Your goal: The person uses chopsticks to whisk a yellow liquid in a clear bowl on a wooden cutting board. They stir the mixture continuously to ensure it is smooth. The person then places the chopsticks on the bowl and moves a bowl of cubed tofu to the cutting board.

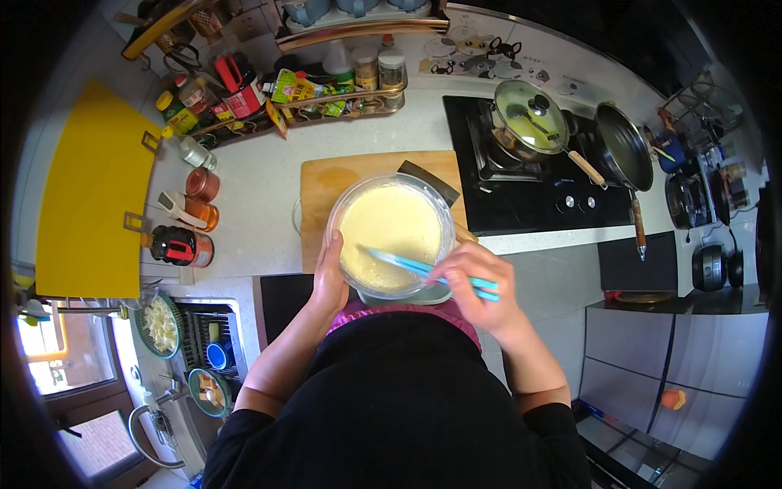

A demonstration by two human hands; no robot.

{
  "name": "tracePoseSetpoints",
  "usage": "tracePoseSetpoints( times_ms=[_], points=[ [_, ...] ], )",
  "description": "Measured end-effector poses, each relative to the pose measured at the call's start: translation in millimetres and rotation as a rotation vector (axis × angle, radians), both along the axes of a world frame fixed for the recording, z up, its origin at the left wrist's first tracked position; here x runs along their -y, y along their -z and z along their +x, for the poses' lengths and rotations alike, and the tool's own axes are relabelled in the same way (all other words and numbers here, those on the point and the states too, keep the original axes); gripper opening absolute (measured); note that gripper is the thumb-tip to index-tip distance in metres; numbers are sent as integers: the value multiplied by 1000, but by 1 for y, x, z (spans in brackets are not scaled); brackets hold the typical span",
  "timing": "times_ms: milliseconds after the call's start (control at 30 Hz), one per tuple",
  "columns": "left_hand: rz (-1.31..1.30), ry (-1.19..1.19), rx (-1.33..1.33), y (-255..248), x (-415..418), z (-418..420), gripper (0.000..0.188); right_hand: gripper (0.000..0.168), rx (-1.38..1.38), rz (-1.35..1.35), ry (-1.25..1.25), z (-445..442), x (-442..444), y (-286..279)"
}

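My left hand (332,278) grips the left side of a clear bowl (448,211) holding a pale yellow liquid mixture (391,226). Between the fingers of my right hand (479,284) is a pair of light blue chopsticks (406,263), their tips dipped in the mixture and slightly blurred. Behind and below the bowl lies a wooden cutting board (330,177). On it rests a cleaver (431,182), its dark blade partly covered by the bowl and its wooden handle (465,233) showing at the right. A pale green rim (406,299) shows under the bowl, mostly hidden.
Right of the board, a lidded pan (530,116) sits on the black gas hob (507,211), beside a frying pan (623,147). Bottles, including a dark one (183,246), line the left counter. Two green baskets (177,312) of food stand by the sink (238,324).
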State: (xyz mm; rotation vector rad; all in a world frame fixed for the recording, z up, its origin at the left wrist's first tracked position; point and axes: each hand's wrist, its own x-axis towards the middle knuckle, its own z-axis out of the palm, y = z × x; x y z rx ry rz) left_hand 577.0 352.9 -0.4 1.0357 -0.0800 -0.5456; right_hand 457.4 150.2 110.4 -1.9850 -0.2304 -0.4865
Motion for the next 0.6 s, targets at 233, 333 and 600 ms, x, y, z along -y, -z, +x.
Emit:
tracePoseSetpoints(
  times_ms=[233, 333, 600],
  points=[
    [-10, -27, -1, -1, -3, 1, 53, 6, -19, -126, -85, -4, -5, -16],
    [-4, -32, 25, 0, -2, -1, 54, 11, 39, -139, -49, 4, -8, -18],
    [31, -73, 72, 1, -1, -3, 53, 18, -5, -359, -170, -4, -3, -27]
  ],
)
